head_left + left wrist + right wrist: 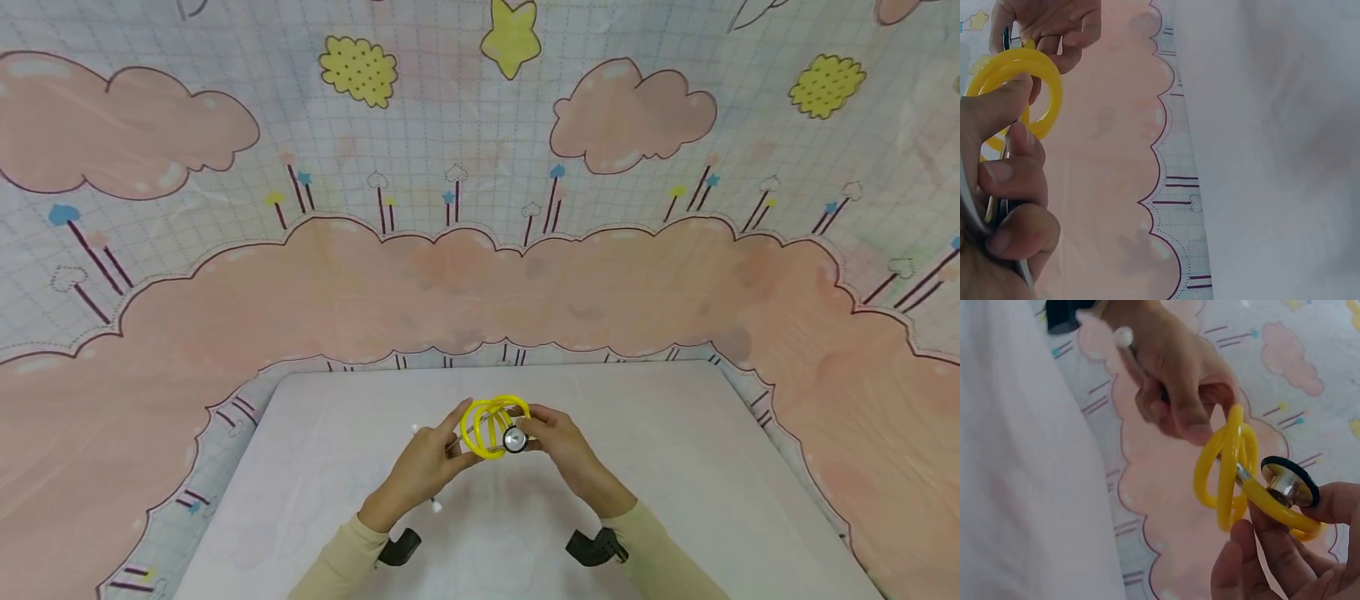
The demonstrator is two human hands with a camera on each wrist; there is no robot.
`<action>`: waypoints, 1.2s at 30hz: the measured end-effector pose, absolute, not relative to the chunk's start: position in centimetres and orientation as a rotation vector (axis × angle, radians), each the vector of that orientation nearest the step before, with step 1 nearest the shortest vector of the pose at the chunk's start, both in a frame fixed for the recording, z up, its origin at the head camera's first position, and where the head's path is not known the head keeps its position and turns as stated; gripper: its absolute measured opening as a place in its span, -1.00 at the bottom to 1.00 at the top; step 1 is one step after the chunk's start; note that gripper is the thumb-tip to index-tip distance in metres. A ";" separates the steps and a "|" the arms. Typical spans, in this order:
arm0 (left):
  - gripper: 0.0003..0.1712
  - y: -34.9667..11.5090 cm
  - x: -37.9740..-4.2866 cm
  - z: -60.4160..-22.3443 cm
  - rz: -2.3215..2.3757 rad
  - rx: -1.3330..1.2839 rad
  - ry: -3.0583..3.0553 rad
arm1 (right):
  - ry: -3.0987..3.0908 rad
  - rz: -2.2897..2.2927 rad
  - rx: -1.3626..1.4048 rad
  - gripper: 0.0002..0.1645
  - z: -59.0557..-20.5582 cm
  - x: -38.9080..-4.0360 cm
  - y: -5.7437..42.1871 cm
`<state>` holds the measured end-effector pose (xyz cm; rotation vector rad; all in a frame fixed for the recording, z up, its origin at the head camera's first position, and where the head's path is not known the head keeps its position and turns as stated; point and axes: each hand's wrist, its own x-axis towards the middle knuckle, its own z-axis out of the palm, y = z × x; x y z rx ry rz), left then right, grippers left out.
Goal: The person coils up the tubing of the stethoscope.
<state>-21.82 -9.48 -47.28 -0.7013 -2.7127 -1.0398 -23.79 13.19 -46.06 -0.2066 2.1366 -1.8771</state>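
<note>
A stethoscope with coiled yellow tubing [477, 427] is held up between both hands over the white table. My left hand [423, 467] grips its metal ear tubes and the left side of the coil; a white ear tip [1124, 336] sticks out past that hand in the right wrist view. With thumb and fingers, my right hand [566, 454] pinches the round chest piece [515, 439], which has a black rim and silver face, together with the tubing beside it. In the right wrist view the tubing [1229, 469] forms several loops between the hands.
The white table [300, 500] lies below the hands. Behind and around it hangs a cloth [480, 292] printed with pink clouds and stars. A black wrist-worn device [401, 547] sits at the left wrist, and another [592, 547] at the right.
</note>
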 end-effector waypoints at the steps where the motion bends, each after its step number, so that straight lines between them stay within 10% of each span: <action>1: -0.09 -9.5 -21.9 -47.3 -1.034 -0.699 -2.718 | 2.154 -1.866 -0.207 -0.55 -46.1 -23.8 13.2; 24: -0.11 -9.5 -21.8 -47.8 -1.021 -0.732 -2.755 | 2.153 -1.867 -0.241 -0.40 -46.1 -23.7 13.5; 36: -0.03 -9.9 -22.2 -48.8 -1.033 -0.761 -2.833 | 2.328 -1.854 -0.236 -0.64 -47.3 -24.0 14.1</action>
